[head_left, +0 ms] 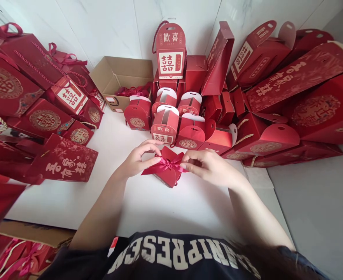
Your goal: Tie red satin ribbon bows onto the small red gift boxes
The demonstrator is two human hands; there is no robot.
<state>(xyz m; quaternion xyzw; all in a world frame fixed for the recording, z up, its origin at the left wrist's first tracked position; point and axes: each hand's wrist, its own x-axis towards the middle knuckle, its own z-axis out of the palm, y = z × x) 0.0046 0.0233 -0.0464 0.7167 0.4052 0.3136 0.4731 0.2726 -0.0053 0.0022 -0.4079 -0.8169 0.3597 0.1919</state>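
A small red gift box (170, 180) sits on the white table in front of me, with a crimson satin ribbon (170, 166) tied in a bow across its top. My left hand (140, 158) is at the bow's left side, thumb and forefinger closing on the left loop. On the other side, my right hand (209, 165) pinches the right loop between thumb and curled fingers. One ribbon tail spreads out to the left beneath my left hand. Part of the right tail is hidden behind my right fingers.
Several small red boxes (191, 134) with handle tops stand just beyond my hands. An open cardboard box (125, 72) of ribbons is behind them. Red gift boxes (44, 118) crowd the left, and larger ones (314, 105) the right. Another carton (31, 230) is at lower left.
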